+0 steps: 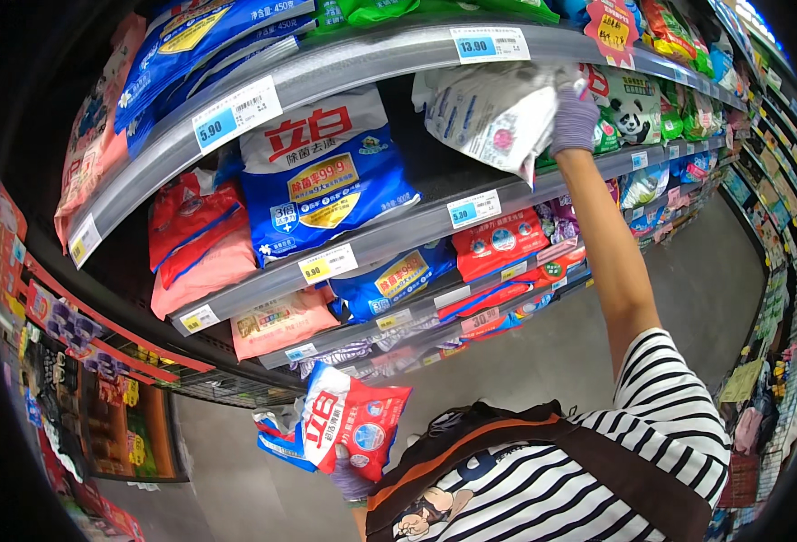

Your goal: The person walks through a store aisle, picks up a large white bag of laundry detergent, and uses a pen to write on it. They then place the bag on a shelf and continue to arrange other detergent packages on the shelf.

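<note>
My right hand [573,123], in a purple knit glove, reaches up to a shelf and grips the edge of a white plastic bag [490,112] with printed text. The bag hangs tilted and slightly blurred over the dark gap on that shelf. Low before my body, my left hand [352,477] wears the same kind of glove and holds a red, white and blue Liby laundry detergent bag [358,423]. A further blue and white part shows behind that bag; whether it is a separate pack I cannot tell. To the left of the gap leans a large blue and white Liby detergent bag [331,176].
Shelf edges with price tags [476,209] curve across the view. Red and pink bags [198,227] fill the left end. A panda-printed pack [632,112] stands right of my right hand. Grey floor [263,440] lies below, with another shelf [788,223] across the aisle.
</note>
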`<action>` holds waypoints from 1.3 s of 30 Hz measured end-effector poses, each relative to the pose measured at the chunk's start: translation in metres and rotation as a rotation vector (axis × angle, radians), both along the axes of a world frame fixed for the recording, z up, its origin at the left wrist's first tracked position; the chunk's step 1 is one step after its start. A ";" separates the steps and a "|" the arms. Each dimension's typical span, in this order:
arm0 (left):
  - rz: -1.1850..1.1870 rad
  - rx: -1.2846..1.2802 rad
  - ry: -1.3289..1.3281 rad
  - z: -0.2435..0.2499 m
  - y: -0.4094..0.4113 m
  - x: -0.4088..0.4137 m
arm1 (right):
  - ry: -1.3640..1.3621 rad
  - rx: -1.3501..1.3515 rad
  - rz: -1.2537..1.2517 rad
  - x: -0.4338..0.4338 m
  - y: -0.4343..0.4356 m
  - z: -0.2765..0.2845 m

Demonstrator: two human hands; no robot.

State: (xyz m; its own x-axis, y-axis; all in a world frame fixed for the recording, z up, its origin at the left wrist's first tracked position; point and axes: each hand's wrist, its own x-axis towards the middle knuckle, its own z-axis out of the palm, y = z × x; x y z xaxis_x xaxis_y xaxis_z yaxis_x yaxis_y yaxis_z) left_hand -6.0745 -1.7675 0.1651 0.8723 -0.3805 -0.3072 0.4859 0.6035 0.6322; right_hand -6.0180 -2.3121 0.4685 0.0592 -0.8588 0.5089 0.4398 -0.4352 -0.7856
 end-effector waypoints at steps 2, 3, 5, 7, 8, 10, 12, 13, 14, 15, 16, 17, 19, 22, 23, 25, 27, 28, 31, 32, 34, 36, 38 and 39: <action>0.007 -0.014 0.035 -0.017 0.006 -0.001 | -0.247 0.306 0.253 -0.014 -0.002 -0.008; -0.002 0.010 0.026 -0.021 0.009 -0.001 | -0.346 0.356 0.390 -0.019 0.001 -0.014; -0.007 0.024 0.037 -0.031 0.020 0.001 | -0.419 0.446 0.631 -0.032 0.021 -0.026; 0.029 0.048 0.038 -0.036 0.036 -0.001 | -0.381 0.529 0.777 -0.040 0.071 -0.027; 0.064 0.014 0.043 -0.035 0.038 0.000 | -0.367 0.535 0.824 -0.049 0.087 -0.029; 0.143 -0.076 0.061 -0.029 0.037 0.005 | -0.346 0.547 0.912 -0.062 0.113 -0.031; 0.207 -0.089 0.008 -0.018 0.035 0.017 | -0.331 0.566 0.970 -0.063 0.132 -0.035; 0.230 -0.033 0.020 0.010 0.031 0.016 | -0.314 0.577 0.985 -0.059 0.143 -0.037; 0.253 -0.012 0.047 -0.005 0.040 0.019 | -0.293 0.589 1.015 -0.046 0.155 -0.039; 0.230 0.000 -0.009 0.002 0.042 0.020 | -0.265 0.594 1.042 -0.032 0.168 -0.039; 0.205 0.013 -0.066 0.009 0.045 0.022 | -0.237 0.599 1.078 -0.013 0.183 -0.039; 0.208 0.011 -0.064 0.006 0.054 0.025 | -0.198 0.594 1.127 0.008 0.199 -0.036; 0.202 0.009 -0.051 -0.008 0.074 0.024 | -0.050 0.550 1.236 0.052 0.233 -0.023; 0.276 -0.020 -0.009 -0.015 0.095 0.021 | 0.344 0.412 1.161 0.123 0.256 -0.003; 0.256 -0.007 -0.020 -0.019 0.108 0.019 | 0.445 0.350 1.098 0.154 0.262 -0.001; 0.245 -0.020 -0.016 -0.019 0.123 0.008 | 0.541 0.165 0.925 0.213 0.280 0.004; 0.278 0.041 0.079 -0.020 0.142 -0.002 | 0.607 -0.013 0.700 0.265 0.298 0.003; 0.273 0.059 0.114 -0.020 0.147 0.001 | 0.637 -0.078 0.588 0.285 0.305 0.003; 0.259 0.115 0.194 -0.021 0.155 0.018 | 0.712 -0.178 0.385 0.319 0.335 -0.003; 0.245 0.128 0.203 -0.019 0.158 0.027 | 0.730 -0.203 0.343 0.326 0.342 -0.004; 0.205 0.146 0.228 -0.020 0.160 0.041 | 0.754 -0.226 0.286 0.329 0.348 -0.014; 0.196 0.175 0.238 -0.020 0.168 0.050 | 0.762 -0.234 0.276 0.332 0.363 -0.020; 0.168 0.180 0.233 -0.018 0.168 0.060 | 0.757 -0.259 0.258 0.335 0.373 -0.016; 0.139 0.173 0.238 -0.019 0.164 0.065 | 0.753 -0.276 0.240 0.335 0.372 -0.015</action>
